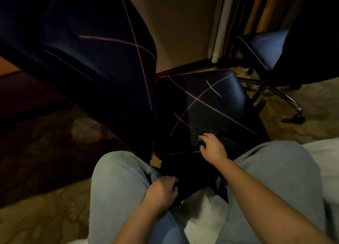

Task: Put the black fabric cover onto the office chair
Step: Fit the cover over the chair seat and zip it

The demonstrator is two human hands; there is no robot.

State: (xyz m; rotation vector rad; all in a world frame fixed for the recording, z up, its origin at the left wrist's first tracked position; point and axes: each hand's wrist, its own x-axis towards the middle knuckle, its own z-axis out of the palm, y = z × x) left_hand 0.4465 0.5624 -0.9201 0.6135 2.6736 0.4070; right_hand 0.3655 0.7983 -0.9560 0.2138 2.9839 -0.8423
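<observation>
At seven o'clock our left hand [162, 190] is clenched on bunched black fabric cover [192, 172] between our knees. At five o'clock our right hand [211, 146] pinches what seems its edge on the office chair [211, 100] seat; uneven pulling could slip it off.

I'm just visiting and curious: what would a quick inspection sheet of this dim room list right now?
Surface: patterned carpet, dimly lit.
Job's things: office chair, black with thin pale lines; black fabric cover bunched between the knees, below the seat.
Clutter: pale crumpled thing on the floor, unclear.
Grippers: left hand closed on the cover; right hand gripping fabric at the seat's near edge.
Cables: nothing seen.
Surroundings: second chair, wall, white bedding.
</observation>
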